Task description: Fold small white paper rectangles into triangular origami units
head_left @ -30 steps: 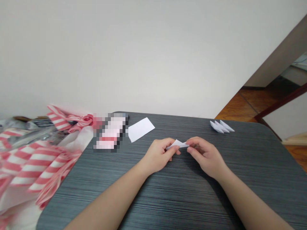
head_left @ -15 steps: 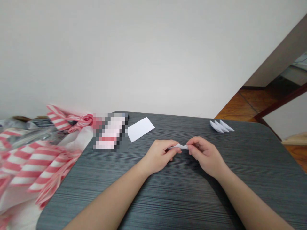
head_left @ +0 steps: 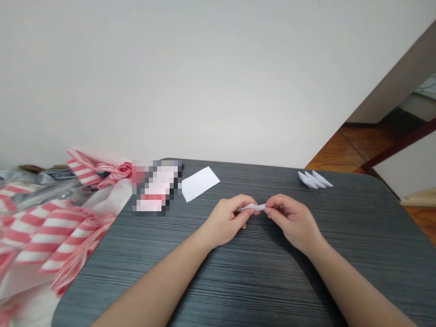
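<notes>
Gray counter (head_left: 218,286) under both arms: left hand (head_left: 225,221) and right hand (head_left: 294,223) pinch a folded paper strip (head_left: 251,207) in their fingers (head_left: 272,213) (tips nearly meeting) above its middle, with a white sheet (head_left: 200,184) and folded pieces (head_left: 314,180) near its far edge.

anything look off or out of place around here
The pink-and-white striped plastic looks messy, heaped against the left edge of the dark grey table, and the item beside it is pixelated, so it can't be identified.

One white paper sheet (head_left: 200,184), two hands (head_left: 294,222)
</notes>
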Tool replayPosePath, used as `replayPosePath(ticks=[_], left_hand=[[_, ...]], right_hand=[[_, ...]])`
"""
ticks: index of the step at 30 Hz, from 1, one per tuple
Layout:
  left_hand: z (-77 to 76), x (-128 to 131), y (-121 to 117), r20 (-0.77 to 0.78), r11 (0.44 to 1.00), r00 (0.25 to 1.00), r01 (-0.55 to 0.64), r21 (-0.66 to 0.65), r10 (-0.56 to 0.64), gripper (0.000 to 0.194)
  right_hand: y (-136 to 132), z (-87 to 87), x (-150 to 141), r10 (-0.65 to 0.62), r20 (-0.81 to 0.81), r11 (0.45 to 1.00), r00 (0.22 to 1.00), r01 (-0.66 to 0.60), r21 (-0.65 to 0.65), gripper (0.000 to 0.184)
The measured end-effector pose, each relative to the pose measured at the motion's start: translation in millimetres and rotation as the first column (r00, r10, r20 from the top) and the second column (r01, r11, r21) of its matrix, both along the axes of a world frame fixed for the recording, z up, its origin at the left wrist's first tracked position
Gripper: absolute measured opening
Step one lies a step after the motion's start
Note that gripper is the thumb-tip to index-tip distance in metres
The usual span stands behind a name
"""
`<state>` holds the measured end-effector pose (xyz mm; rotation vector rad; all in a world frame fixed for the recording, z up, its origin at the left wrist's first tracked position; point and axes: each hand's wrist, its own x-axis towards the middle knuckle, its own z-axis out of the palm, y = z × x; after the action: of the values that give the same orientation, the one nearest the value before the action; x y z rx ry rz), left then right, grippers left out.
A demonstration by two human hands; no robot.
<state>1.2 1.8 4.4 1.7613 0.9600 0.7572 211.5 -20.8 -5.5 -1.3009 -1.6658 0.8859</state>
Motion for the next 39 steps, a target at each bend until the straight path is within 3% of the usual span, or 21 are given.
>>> replayPosePath(ticks=[7, 14, 26, 39], left_hand=[[-3.5, 0.5, 0.4, 0.001, 0.999, 0.999, -0.040, -0.006, 0.040, 0.014], [-4.6, -0.4, 0.4, -0.032, 0.999, 0.999, -0.033, 0.004, 0.033, 0.015], [-1.2, -0.6, 0.1, -0.043, 0.999, 0.998, 0.039, 0.022, -0.039, 0.015], [1.5, 0.7, -0.1, -0.075, 1.000, 0.997, 0.013, 0.002, -0.013, 0.015]], right_hand=[[-0.5, 2.6, 0.3, 0.076, 0.049, 0.992, 0.996, -0.081, 0.096, 0.013], [0.1, 0.3, -0.4, 0.110, -0.002, 0.994, 0.994, -0.110, 0.021, 0.007], [1.9, 5.0, -2.4, 0.019, 0.061, 0.992, 0.998, -0.026, 0.123, 0.014], [2.7, 7.5, -2.0, 0.043, 0.123, 0.984, 0.992, -0.063, 0.166, 0.015]])
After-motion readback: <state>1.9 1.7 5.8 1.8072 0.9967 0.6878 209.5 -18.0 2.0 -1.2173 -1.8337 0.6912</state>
